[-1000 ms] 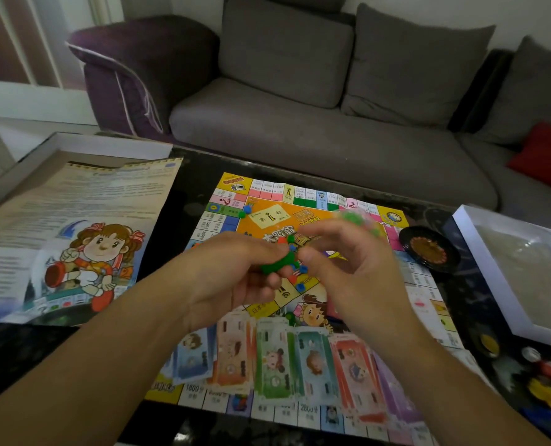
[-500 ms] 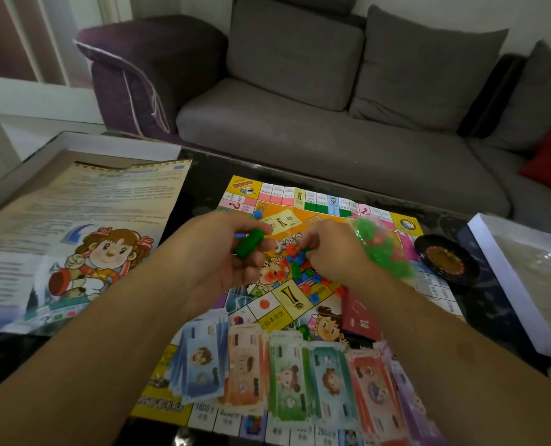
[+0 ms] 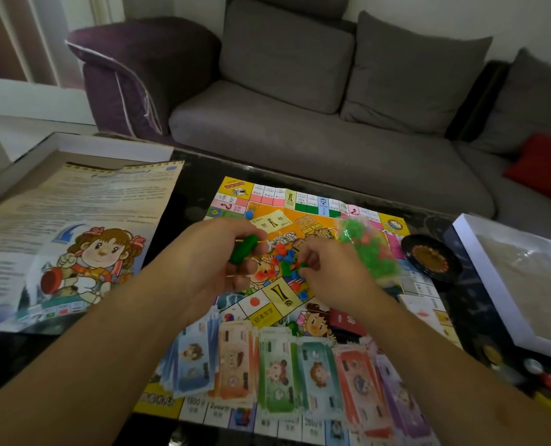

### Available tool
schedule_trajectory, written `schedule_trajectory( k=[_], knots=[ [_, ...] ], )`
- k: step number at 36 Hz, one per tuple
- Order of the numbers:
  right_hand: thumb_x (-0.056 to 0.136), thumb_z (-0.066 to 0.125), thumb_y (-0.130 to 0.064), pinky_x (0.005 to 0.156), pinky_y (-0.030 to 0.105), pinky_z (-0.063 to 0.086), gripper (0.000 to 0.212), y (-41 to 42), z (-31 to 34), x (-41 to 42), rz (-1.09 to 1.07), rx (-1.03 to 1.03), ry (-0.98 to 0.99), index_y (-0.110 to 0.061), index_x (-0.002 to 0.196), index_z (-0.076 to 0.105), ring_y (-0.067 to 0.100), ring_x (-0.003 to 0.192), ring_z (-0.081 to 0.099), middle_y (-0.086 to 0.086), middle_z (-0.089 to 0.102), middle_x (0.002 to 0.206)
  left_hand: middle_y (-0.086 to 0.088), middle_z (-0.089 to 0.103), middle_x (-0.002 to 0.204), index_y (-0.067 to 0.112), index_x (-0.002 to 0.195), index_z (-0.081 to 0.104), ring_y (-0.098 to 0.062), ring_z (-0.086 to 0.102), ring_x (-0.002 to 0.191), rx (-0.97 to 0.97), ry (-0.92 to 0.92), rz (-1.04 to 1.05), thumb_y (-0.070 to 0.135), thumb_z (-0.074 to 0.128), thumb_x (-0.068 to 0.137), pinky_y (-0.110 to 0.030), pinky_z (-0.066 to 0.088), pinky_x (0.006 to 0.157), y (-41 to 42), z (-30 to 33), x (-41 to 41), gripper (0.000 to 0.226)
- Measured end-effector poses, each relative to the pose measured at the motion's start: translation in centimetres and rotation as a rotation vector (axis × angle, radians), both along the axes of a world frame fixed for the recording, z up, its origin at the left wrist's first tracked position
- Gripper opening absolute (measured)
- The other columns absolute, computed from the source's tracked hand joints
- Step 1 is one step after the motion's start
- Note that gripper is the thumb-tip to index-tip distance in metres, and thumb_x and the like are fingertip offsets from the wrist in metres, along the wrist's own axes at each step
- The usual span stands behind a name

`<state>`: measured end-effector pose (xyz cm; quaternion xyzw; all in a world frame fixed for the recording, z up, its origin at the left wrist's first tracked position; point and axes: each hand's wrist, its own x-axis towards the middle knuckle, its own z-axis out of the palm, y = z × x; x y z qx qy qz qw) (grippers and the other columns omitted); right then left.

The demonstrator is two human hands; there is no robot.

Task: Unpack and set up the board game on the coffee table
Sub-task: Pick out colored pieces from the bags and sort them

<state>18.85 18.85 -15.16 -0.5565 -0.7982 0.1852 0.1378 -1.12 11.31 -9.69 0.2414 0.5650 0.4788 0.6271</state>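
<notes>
Over the game board (image 3: 303,201) on the dark coffee table (image 3: 193,181), the left hand (image 3: 216,268) gripped a green piece (image 3: 243,249) in curled fingers while the right hand (image 3: 328,272) pinched a small green token (image 3: 303,266) above scattered tokens (image 3: 283,255).

Grey sofa (image 3: 316,149) spans 12 o'clock, behind table. Two grey back cushions (image 3: 287,56) lean upright side by side. Purple armrest (image 3: 139,69) at 11 o'clock. Red cushion (image 3: 547,165) at 2 o'clock, on seat. White wall (image 3: 428,14) above.
</notes>
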Motion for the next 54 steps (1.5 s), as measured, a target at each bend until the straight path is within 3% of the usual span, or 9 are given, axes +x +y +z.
schedule_trajectory(
  k=[11, 17, 20, 24, 31, 38, 43, 47, 54],
  knots=[
    [0.093, 0.072, -0.008, 0.081, 0.044, 0.063, 0.019, 0.2, -0.4, -1.3, -0.001, 0.035, -0.075, -0.025, 0.102, 0.069, 0.017, 0.090, 0.067, -0.003, 0.070, 0.100, -0.004, 0.060, 0.073, 0.007, 0.103, 0.068, -0.011, 0.044, 0.049, -0.019, -0.020, -0.049, 0.015, 0.061, 0.099, -0.017, 0.034, 0.038, -0.4, 0.5, 0.9, 0.011],
    [0.096, 0.075, -0.017, 0.069, 0.012, 0.050, 0.015, -2.1, 2.0, 0.2, -0.058, 0.041, 0.187, -0.029, 0.104, 0.071, -0.001, 0.087, 0.064, -0.016, 0.067, 0.094, 0.001, 0.040, 0.066, 0.007, 0.102, 0.070, -0.011, 0.030, 0.051, -0.027, 0.142, -0.142, 0.017, 0.067, 0.096, -0.021, 0.034, 0.037, -0.7, 0.1, 1.2, 0.012],
    [0.092, 0.080, -0.021, 0.072, 0.014, 0.052, 0.018, -4.8, 4.0, 0.9, -0.041, 0.109, 0.344, -0.035, 0.099, 0.072, -0.003, 0.088, 0.064, -0.017, 0.069, 0.088, 0.001, 0.040, 0.066, 0.005, 0.097, 0.077, -0.011, 0.030, 0.048, -0.016, 0.237, -0.179, 0.027, 0.073, 0.096, -0.022, 0.032, 0.042, -1.0, -0.3, 1.4, 0.022],
    [0.089, 0.082, -0.013, 0.079, 0.023, 0.056, 0.024, -8.3, 5.8, 1.7, 0.051, 0.164, 0.540, -0.034, 0.098, 0.075, 0.012, 0.091, 0.068, -0.012, 0.071, 0.091, 0.004, 0.034, 0.063, 0.006, 0.092, 0.083, -0.011, 0.027, 0.051, 0.005, 0.106, -0.282, 0.037, 0.070, 0.098, -0.026, 0.027, 0.047, -1.9, -0.1, 2.1, 0.033],
    [0.088, 0.082, -0.007, 0.080, 0.027, 0.057, 0.028, -10.2, 6.1, 2.1, 0.072, 0.135, 0.655, -0.033, 0.095, 0.077, 0.016, 0.090, 0.068, -0.011, 0.069, 0.088, 0.004, 0.031, 0.064, 0.020, 0.058, 0.067, -0.010, 0.025, 0.053, 0.108, -0.053, -0.294, 0.024, 0.074, 0.094, -0.024, 0.027, 0.048, -3.3, 0.4, 3.8, 0.037],
    [0.088, 0.082, -0.010, 0.075, 0.032, 0.055, 0.020, -10.1, 5.7, 2.5, 0.103, 0.292, 0.575, -0.026, 0.098, 0.076, 0.018, 0.088, 0.066, -0.010, 0.066, 0.085, 0.002, 0.030, 0.065, 0.020, 0.059, 0.066, -0.011, 0.022, 0.055, 0.117, -0.188, -0.272, 0.014, 0.069, 0.096, -0.021, 0.026, 0.045, -4.1, 0.4, 4.7, 0.037],
    [0.090, 0.080, -0.012, 0.073, 0.033, 0.054, 0.018, -9.9, 5.1, 2.7, 0.102, 0.326, 0.532, -0.025, 0.101, 0.075, 0.016, 0.087, 0.064, -0.015, 0.063, 0.085, 0.003, 0.030, 0.064, 0.010, 0.090, 0.063, -0.010, 0.022, 0.052, 0.057, -0.211, -0.220, 0.013, 0.069, 0.096, -0.020, 0.027, 0.043, -3.9, 0.0, 5.4, 0.010],
    [0.094, 0.076, -0.012, 0.074, 0.035, 0.055, 0.016, -10.0, 4.9, 2.6, 0.103, 0.322, 0.542, -0.025, 0.104, 0.074, 0.017, 0.087, 0.065, -0.012, 0.065, 0.088, 0.003, 0.032, 0.063, 0.011, 0.085, 0.064, -0.009, 0.024, 0.050, 0.062, -0.171, -0.208, 0.013, 0.069, 0.097, -0.021, 0.026, 0.043, -3.9, -0.2, 5.6, 0.013],
    [0.101, 0.064, -0.005, 0.079, 0.021, 0.056, 0.023, -10.3, 6.6, 2.4, -0.034, 0.099, 0.831, -0.025, 0.101, 0.076, 0.007, 0.097, 0.073, -0.014, 0.078, 0.100, 0.003, 0.028, 0.066, 0.017, 0.068, 0.081, -0.011, 0.020, 0.057, 0.111, -0.171, -0.243, 0.017, 0.065, 0.100, -0.022, 0.022, 0.047, -3.8, 0.1, 5.4, 0.035]
  ],
)
